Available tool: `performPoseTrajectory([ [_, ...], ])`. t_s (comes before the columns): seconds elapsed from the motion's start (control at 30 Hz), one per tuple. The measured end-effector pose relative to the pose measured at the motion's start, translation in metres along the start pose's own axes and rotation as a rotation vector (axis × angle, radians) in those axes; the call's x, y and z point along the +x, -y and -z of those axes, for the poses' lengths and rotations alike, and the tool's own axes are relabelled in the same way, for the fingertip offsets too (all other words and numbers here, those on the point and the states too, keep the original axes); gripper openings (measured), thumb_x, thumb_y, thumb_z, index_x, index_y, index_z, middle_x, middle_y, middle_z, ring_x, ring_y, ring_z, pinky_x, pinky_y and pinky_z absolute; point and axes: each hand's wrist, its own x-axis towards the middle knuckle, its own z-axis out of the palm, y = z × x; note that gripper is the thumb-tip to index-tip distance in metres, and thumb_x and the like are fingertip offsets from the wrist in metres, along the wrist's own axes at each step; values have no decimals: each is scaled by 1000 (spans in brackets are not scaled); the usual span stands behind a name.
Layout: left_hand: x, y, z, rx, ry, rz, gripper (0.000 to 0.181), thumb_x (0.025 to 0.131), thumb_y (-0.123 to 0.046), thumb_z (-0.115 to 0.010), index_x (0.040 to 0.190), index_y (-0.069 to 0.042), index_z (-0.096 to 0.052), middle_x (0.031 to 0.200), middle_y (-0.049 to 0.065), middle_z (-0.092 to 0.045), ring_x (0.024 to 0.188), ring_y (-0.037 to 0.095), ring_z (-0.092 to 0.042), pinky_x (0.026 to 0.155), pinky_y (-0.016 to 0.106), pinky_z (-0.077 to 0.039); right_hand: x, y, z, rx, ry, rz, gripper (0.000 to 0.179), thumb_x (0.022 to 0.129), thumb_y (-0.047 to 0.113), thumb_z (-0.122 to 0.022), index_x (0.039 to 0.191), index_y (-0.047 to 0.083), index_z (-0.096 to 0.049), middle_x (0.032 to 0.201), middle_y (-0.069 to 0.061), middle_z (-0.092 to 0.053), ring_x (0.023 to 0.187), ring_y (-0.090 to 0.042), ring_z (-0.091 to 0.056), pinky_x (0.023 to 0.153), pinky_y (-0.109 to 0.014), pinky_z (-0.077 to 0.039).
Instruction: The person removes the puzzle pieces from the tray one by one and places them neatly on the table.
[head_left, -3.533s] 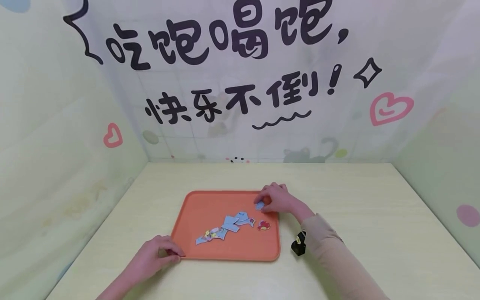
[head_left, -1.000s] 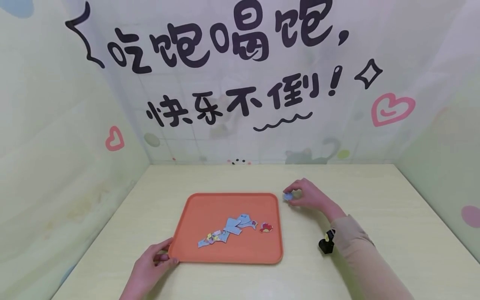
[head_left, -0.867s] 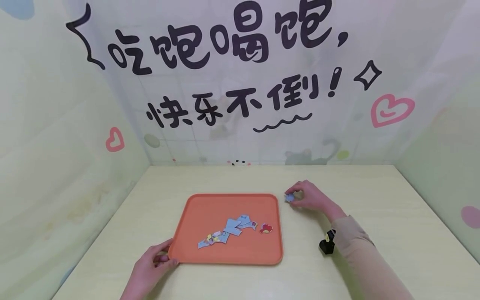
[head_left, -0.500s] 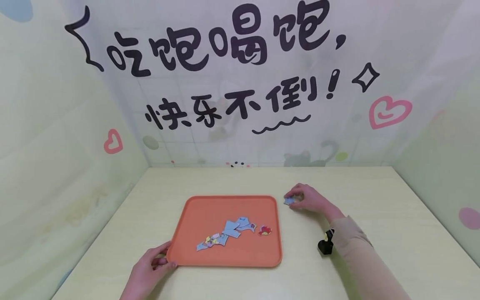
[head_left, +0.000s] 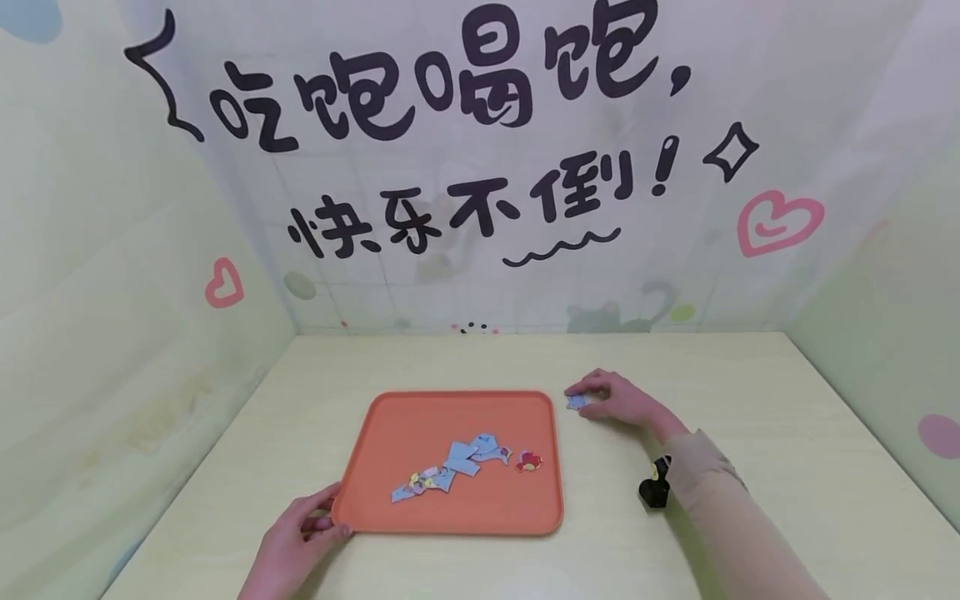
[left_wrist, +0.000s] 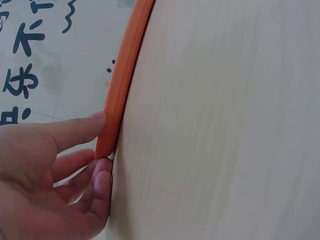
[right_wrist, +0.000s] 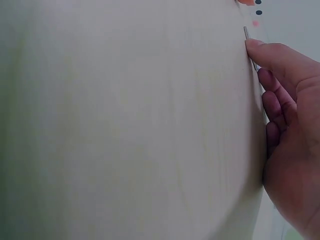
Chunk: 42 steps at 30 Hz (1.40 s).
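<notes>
My right hand (head_left: 618, 400) pinches a small light-blue puzzle piece (head_left: 575, 402) on the table just beyond the tray's back right corner. In the right wrist view the piece (right_wrist: 245, 32) shows only as a thin edge under the thumb, close to the table top. At the front left corner of an orange tray (head_left: 427, 417), my left hand (head_left: 296, 533) grips the rim between thumb and fingers, as the left wrist view also shows on the tray's edge (left_wrist: 122, 75). Several light-blue pieces (head_left: 465, 458) lie in an overlapping diagonal row on the tray, beside a separate red piece (head_left: 529, 461).
The pale wooden table (head_left: 712, 375) extends around the tray. A printed wall sheet (head_left: 480, 283) with black characters and hearts stands behind, with sheets at both sides. A black wrist device (head_left: 654, 493) sits below the right sleeve (head_left: 735, 517).
From over the tray's back right corner, my right hand has carried the blue piece rightward to the table. My left hand has shifted its grip at the tray corner. Little differs over the last half second.
</notes>
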Motion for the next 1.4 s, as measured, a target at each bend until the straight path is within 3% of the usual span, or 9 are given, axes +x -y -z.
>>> performPoseTrajectory([
  [0.77, 3, 2, 0, 24, 3, 16, 63, 87, -17, -76, 143, -6, -51, 126, 16, -58, 95, 14, -59, 72, 17, -49, 0, -2, 1, 51, 16, 23, 33, 91, 16, -71, 123, 9, -69, 122, -15, -60, 112, -26, -52, 94, -39, -42],
  [1.03, 5, 2, -1, 13, 10, 33, 62, 87, -16, -75, 143, -6, -51, 125, 15, -58, 94, 15, -57, 71, 18, -47, -1, 5, 0, 12, -13, -15, 37, 88, 20, -74, 125, 14, -68, 123, -11, -61, 112, -25, -53, 98, -41, -42],
  [1.27, 4, -1, -1, 20, 6, 27, 62, 87, -16, -75, 143, -5, -51, 125, 16, -58, 94, 14, -57, 71, 18, -47, 1, 21, -8, -54, -82, 67, 39, 87, 22, -75, 125, 17, -68, 124, -7, -64, 117, -29, -53, 102, -59, -34],
  [1.4, 3, -1, 0, 13, 10, 25, 63, 87, -17, -76, 144, -5, -50, 128, 17, -58, 96, 15, -58, 71, 18, -48, 0, 37, -16, -101, -95, 117, 37, 87, 24, -76, 123, 20, -69, 123, -2, -65, 118, -27, -52, 100, -60, -29],
])
